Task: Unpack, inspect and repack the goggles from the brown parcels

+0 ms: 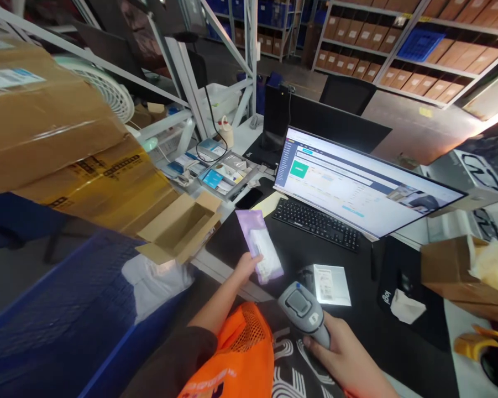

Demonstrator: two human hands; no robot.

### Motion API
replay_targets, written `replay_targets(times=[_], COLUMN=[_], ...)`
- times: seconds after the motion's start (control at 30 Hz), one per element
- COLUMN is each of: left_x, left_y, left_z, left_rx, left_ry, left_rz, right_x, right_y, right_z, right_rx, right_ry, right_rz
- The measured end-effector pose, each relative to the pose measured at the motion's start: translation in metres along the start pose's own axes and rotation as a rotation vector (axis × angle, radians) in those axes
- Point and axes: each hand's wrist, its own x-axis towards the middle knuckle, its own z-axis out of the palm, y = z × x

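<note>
My left hand (245, 266) pinches the near end of a purple and white flat packet (259, 247), held up over the black desk mat (356, 309). My right hand (343, 356) is wrapped round the grip of a grey barcode scanner (303, 307), whose head points toward the packet. Just beyond the scanner a small white box (330, 284) with a printed label lies on the mat. Behind them sit a black keyboard (317, 222) and a wide monitor (358, 182) with a page on screen.
An open small cardboard box (181, 228) stands to the left, under large taped cartons (45, 121). A blue bin (66, 320) holds white bags. A tray of small items (226, 172), a phone (249, 198), a brown box (464, 276) and a tape dispenser (487, 348) crowd the desk.
</note>
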Motion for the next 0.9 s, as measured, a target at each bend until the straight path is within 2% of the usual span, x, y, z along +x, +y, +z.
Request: replay_targets(times=[0.13,0.23,0.43,0.53,0.6,0.7,0.8,0.87,0.9], left_x=[-0.011,-0.016,-0.019,-0.017,-0.016,-0.015,-0.014,-0.011,-0.009], left_y=[0.007,0.013,0.017,0.015,0.012,0.002,-0.015,-0.028,-0.034], left_z=[0.013,0.017,0.021,0.018,0.013,0.004,0.000,0.000,0.000], left_rx=[-0.004,-0.027,-0.082,-0.084,-0.069,-0.030,0.003,0.020,0.031], left_ry=[0.020,0.011,-0.033,-0.066,-0.105,-0.199,-0.283,-0.304,-0.302], left_rz=[0.162,0.211,0.197,0.180,0.159,0.103,0.046,0.026,0.021], right_x=[0.001,0.002,0.000,-0.004,-0.007,-0.013,-0.022,-0.027,-0.030], right_y=[0.004,0.004,0.000,0.009,0.022,0.058,0.119,0.170,0.196], right_z=[0.001,-0.001,-0.002,-0.003,-0.009,-0.030,-0.061,-0.080,-0.087], right_rx=[0.039,0.044,0.056,0.215,0.314,0.279,0.127,0.007,-0.029], right_ry=[0.067,0.083,0.090,0.081,0.137,0.422,0.741,0.846,0.853], right_rz=[0.092,0.101,0.032,0.091,0.143,0.234,0.437,0.623,0.708])
